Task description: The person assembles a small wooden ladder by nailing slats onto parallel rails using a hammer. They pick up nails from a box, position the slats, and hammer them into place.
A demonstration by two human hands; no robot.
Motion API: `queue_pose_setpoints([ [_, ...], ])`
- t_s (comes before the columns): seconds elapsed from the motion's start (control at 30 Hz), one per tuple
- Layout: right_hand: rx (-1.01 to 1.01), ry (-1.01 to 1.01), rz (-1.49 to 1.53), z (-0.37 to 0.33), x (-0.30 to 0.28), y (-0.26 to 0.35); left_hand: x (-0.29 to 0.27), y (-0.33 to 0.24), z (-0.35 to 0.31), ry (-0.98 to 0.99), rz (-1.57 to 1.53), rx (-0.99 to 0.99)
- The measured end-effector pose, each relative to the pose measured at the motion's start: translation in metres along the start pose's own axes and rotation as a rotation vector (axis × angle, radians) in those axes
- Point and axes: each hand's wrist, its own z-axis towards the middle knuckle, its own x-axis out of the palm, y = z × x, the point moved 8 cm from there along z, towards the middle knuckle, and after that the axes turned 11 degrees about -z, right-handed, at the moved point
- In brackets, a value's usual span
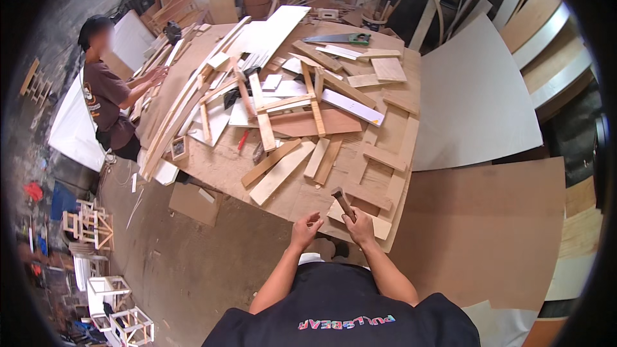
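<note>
Your right hand [361,226] is closed around the handle of the hammer [343,202]; the dark head points away from you and slightly left, over the near right corner of the table [292,198]. Contact between the hammer and the tabletop cannot be determined. Your left hand [306,230] is empty, fingers loosely curled and parted, positioned just off the near edge of the table, to the left of the hammer. A short pale board [380,225] lies at the near right corner, beside your right hand. Along the right edge of the table lies a ladder-shaped frame [384,159] of flat wooden strips. Two narrow boards [320,160] lie side by side beyond your left hand, with a longer pale plank [283,172] to their left. The table's middle carries a pile of mixed boards and an upright wooden frame [262,112]. A saw [337,38] with a green handle lies at the far side. At the far left, a co-worker [106,93] stands with both hands extended over wooden strips.
</note>
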Motion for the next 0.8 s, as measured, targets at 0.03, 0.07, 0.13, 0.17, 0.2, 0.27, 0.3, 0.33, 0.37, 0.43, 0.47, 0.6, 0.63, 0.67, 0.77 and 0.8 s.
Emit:
queue_pose_setpoints([
  [0.03,-0.021,-0.009,0.0,0.003,0.008,0.006,-0.008,-0.004,-0.002,-0.007,-0.001,-0.001],
  [0.07,-0.042,-0.019,0.002,0.007,0.015,0.012,-0.017,-0.008,-0.002,-0.012,-0.001,-0.001],
  [0.13,-0.046,-0.022,-0.042,-0.021,0.024,0.01,-0.021,0.009,-0.033,-0.046,-0.019,-0.016],
  [0.17,-0.047,-0.026,-0.061,-0.035,0.028,0.01,-0.022,0.016,-0.047,-0.061,-0.025,-0.022],
  [0.2,-0.034,-0.011,-0.087,-0.037,0.036,0.018,-0.033,0.008,-0.051,-0.068,-0.025,-0.042],
  [0.27,-0.041,0.021,-0.119,-0.041,0.054,0.03,-0.053,0.023,-0.054,-0.079,-0.091,-0.013],
  [0.3,-0.047,0.04,-0.151,-0.039,0.058,0.035,-0.057,0.02,-0.054,-0.087,-0.14,0.0],
  [0.33,-0.044,0.035,-0.173,-0.035,0.06,0.039,-0.064,0.019,-0.052,-0.086,-0.117,-0.027],
  [0.37,-0.041,0.029,-0.195,-0.032,0.062,0.045,-0.072,0.016,-0.045,-0.088,-0.134,-0.005],
  [0.43,-0.045,0.021,-0.217,-0.027,0.075,0.061,-0.096,0.018,-0.035,-0.092,-0.16,0.03],
  [0.47,-0.056,0.017,-0.219,-0.024,0.083,0.07,-0.109,0.021,-0.032,-0.099,-0.169,0.023],
  [0.6,-0.009,-0.052,-0.228,-0.01,0.126,0.11,-0.176,0.016,-0.008,-0.077,-0.143,0.047],
  [0.63,-0.023,-0.087,-0.204,-0.005,0.138,0.124,-0.192,0.012,-0.006,-0.061,-0.13,0.055],
  [0.67,-0.036,-0.124,-0.18,0.003,0.149,0.139,-0.213,0.004,0.004,-0.056,-0.078,0.088],
  [0.77,-0.094,-0.186,-0.136,0.016,0.179,0.186,-0.265,0.022,0.022,-0.053,-0.158,0.039],
  [0.8,-0.084,-0.188,-0.145,0.016,0.188,0.194,-0.278,0.025,0.025,-0.053,-0.124,0.043],
])
